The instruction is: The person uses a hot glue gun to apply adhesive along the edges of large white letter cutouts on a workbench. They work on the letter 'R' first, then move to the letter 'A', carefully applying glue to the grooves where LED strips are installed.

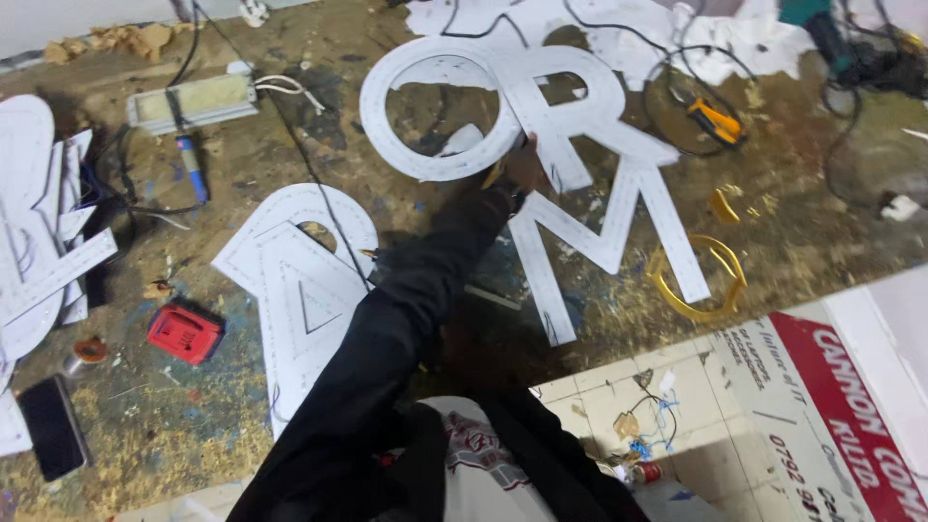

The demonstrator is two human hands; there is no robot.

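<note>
One hand (pixel 527 166) at the end of a black sleeve (pixel 406 319) rests on the white letters (pixel 580 126) on the desk (pixel 193 425); I cannot tell how far open.

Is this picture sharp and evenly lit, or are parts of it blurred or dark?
Head view: the worktable is lit fairly evenly, without harsh glare; the white letter shapes look bright but soft; the dark sleeve is near black, hiding detail; the hand reaching to the letters is slightly blurred; edges bend a little, like a wide lens.
</note>
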